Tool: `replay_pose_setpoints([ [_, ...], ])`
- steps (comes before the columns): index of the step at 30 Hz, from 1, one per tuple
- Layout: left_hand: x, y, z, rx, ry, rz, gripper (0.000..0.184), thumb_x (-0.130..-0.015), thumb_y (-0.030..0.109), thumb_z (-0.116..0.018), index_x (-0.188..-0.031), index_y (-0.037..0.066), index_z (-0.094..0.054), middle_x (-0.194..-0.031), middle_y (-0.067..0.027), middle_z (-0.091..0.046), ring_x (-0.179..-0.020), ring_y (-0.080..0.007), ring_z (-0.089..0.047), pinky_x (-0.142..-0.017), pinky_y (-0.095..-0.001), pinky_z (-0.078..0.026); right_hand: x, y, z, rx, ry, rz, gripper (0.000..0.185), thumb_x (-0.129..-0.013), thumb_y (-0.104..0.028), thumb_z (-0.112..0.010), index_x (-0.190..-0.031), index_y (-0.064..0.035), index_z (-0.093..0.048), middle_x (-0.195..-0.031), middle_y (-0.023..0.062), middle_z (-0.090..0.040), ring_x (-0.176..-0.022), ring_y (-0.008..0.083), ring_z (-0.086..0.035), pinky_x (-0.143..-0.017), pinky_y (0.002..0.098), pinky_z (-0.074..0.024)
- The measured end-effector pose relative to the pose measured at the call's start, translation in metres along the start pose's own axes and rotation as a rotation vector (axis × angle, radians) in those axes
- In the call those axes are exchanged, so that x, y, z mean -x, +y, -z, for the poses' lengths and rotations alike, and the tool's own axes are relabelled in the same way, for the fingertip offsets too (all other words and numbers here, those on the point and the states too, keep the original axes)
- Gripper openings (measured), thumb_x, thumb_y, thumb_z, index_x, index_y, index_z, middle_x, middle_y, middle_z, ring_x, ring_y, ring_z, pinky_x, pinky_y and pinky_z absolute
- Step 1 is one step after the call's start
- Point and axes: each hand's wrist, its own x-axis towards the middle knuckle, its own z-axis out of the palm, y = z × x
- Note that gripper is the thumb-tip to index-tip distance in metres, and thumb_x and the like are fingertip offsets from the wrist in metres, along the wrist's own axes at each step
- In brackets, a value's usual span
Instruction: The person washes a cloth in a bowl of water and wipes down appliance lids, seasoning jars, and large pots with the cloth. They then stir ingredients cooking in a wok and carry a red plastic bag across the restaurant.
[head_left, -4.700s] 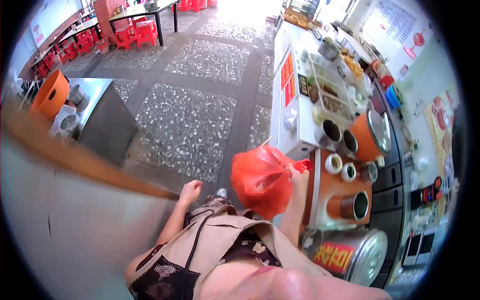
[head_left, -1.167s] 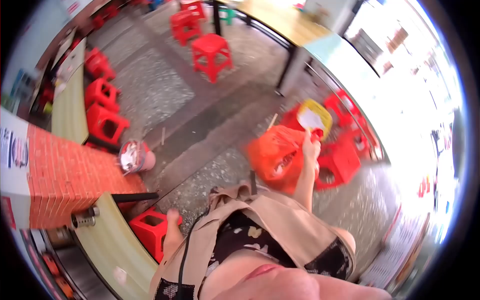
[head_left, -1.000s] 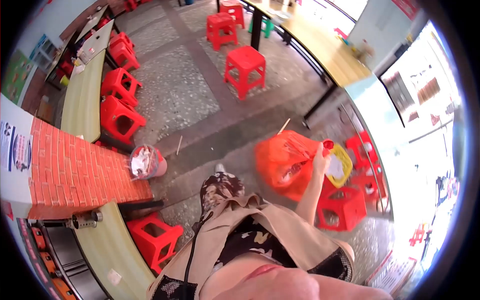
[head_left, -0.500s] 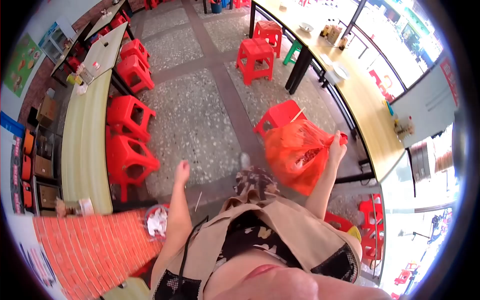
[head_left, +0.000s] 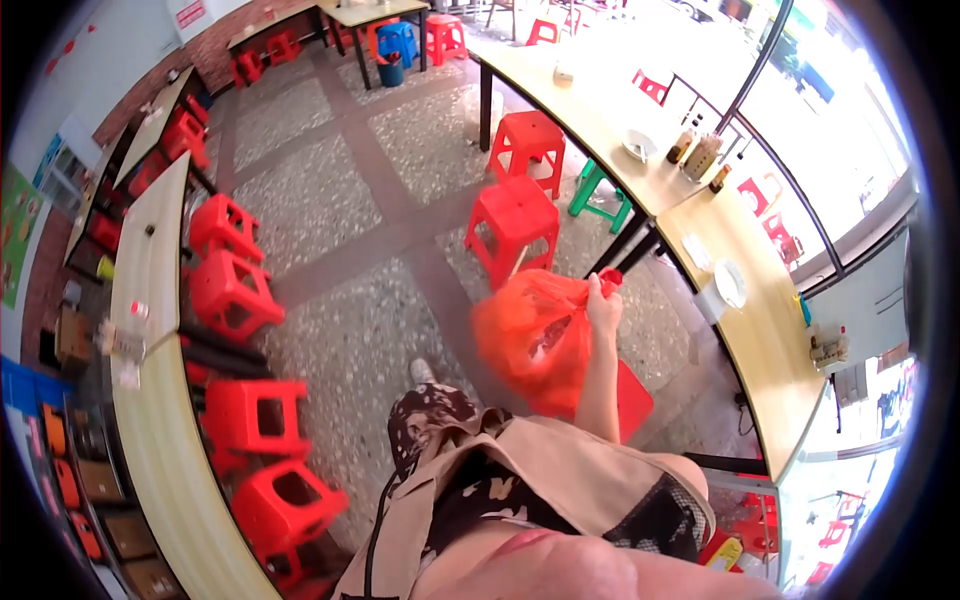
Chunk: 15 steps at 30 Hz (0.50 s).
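Note:
A full, translucent red plastic bag (head_left: 535, 335) hangs from my right hand (head_left: 603, 305), whose fingers are wrapped round its gathered neck. A thin stick pokes up at the top of the bag, and something pale shows through the plastic. Under the bag's right side a red stool (head_left: 632, 400) is partly hidden. My left hand is out of view. One of my shoes (head_left: 421, 371) shows on the speckled floor, left of the bag.
Red stools (head_left: 513, 222) and a green stool (head_left: 600, 197) stand by the right-hand tables (head_left: 745, 340), which carry plates (head_left: 730, 283) and bottles. Along the left runs a long table (head_left: 150, 420) with several red stools (head_left: 258, 415). A blue bin (head_left: 391, 74) is farther off.
The view has moved forward past the brick pillar and waste bucket, bringing more tables into sight. My left hand has left the view. The bag remains in my right hand.

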Motion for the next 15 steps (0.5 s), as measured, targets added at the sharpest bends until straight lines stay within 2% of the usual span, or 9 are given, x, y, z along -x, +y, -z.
replay_pose_setpoints([
  [1, -0.026, 0.022, 0.022, 0.000, -0.011, 0.007, 0.028, -0.086, 0.022, -0.053, -0.102, 0.000, -0.059, -0.096, -0.0209, -0.061, -0.090, -0.0301, -0.059, -0.079, -0.0416, -0.046, -0.018, -0.012, -0.038, -0.056, 0.068, 0.058, 0.042, -0.081, -0.043, -0.061, -0.073, -0.0019, -0.066, -0.069, 0.0170, -0.065, -0.074, 0.0278, -0.065, -0.070, 0.0390, -0.0477],
  [2, -0.053, 0.043, 0.045, 0.001, -0.013, 0.005, 0.028, -0.086, 0.022, -0.053, -0.102, 0.000, -0.059, -0.095, -0.0207, -0.061, -0.089, -0.0299, -0.059, -0.079, -0.0413, -0.047, -0.053, -0.006, -0.083, -0.190, 0.016, 0.112, 0.042, -0.081, -0.043, -0.061, -0.073, -0.0022, -0.067, -0.067, 0.0169, -0.065, -0.072, 0.0282, -0.065, -0.069, 0.0390, -0.0475],
  [4, -0.114, 0.095, 0.107, 0.015, 0.010, -0.025, 0.027, -0.086, 0.022, -0.053, -0.101, -0.001, -0.059, -0.094, -0.0202, -0.061, -0.087, -0.0294, -0.058, -0.078, -0.0407, -0.047, -0.073, -0.076, -0.137, -0.020, 0.066, -0.047, 0.041, -0.080, -0.043, -0.062, -0.075, -0.0024, -0.068, -0.068, 0.0176, -0.065, -0.074, 0.0286, -0.065, -0.069, 0.0394, -0.0476],
  [5, -0.143, 0.122, 0.141, 0.024, 0.029, -0.054, 0.027, -0.086, 0.021, -0.053, -0.100, -0.001, -0.059, -0.093, -0.0200, -0.061, -0.086, -0.0292, -0.058, -0.077, -0.0405, -0.047, -0.089, -0.104, -0.171, -0.064, 0.070, -0.022, 0.042, -0.080, -0.043, -0.062, -0.075, -0.0023, -0.068, -0.069, 0.0181, -0.065, -0.074, 0.0288, -0.065, -0.070, 0.0395, -0.0476],
  [8, -0.243, 0.221, 0.264, 0.091, 0.181, -0.200, 0.026, -0.087, 0.021, -0.053, -0.098, -0.001, -0.059, -0.090, -0.0194, -0.061, -0.083, -0.0285, -0.058, -0.075, -0.0396, -0.047, -0.147, -0.156, -0.262, -0.088, 0.158, 0.108, 0.041, -0.079, -0.044, -0.063, -0.079, -0.0036, -0.069, -0.071, 0.0196, -0.066, -0.075, 0.0294, -0.066, -0.071, 0.0396, -0.0483],
  [9, -0.277, 0.262, 0.313, 0.143, 0.270, -0.275, 0.026, -0.087, 0.021, -0.053, -0.098, -0.002, -0.059, -0.089, -0.0192, -0.061, -0.081, -0.0283, -0.058, -0.075, -0.0393, -0.047, -0.160, -0.186, -0.280, -0.112, 0.101, 0.087, 0.041, -0.079, -0.044, -0.063, -0.079, -0.0038, -0.069, -0.071, 0.0203, -0.066, -0.076, 0.0300, -0.066, -0.071, 0.0397, -0.0484],
  [12, -0.400, 0.419, 0.484, 0.345, 0.529, -0.619, 0.026, -0.087, 0.021, -0.053, -0.096, -0.002, -0.059, -0.086, -0.0186, -0.061, -0.078, -0.0276, -0.057, -0.073, -0.0384, -0.047, -0.208, -0.251, -0.348, -0.132, 0.055, 0.026, 0.044, -0.078, -0.045, -0.062, -0.078, -0.0018, -0.068, -0.071, 0.0215, -0.065, -0.076, 0.0312, -0.067, -0.072, 0.0395, -0.0484],
  [13, -0.437, 0.484, 0.548, 0.432, 0.503, -0.740, 0.026, -0.090, 0.022, -0.051, -0.096, -0.003, -0.057, -0.083, -0.0186, -0.060, -0.076, -0.0286, -0.057, -0.073, -0.0383, -0.046, -0.234, -0.257, -0.385, -0.147, 0.067, 0.023, 0.045, -0.078, -0.046, -0.062, -0.078, -0.0008, -0.068, -0.072, 0.0219, -0.065, -0.077, 0.0313, -0.066, -0.073, 0.0396, -0.0485],
  [15, -0.408, 0.616, 0.655, 0.286, 0.666, -0.894, 0.026, -0.091, 0.020, -0.050, -0.101, -0.003, -0.057, -0.093, -0.0184, -0.063, -0.087, -0.0279, -0.060, -0.077, -0.0368, -0.046, -0.278, -0.277, -0.457, -0.134, 0.069, 0.006, 0.048, -0.078, -0.046, -0.061, -0.078, 0.0012, -0.067, -0.075, 0.0233, -0.065, -0.081, 0.0325, -0.066, -0.074, 0.0404, -0.0486],
])
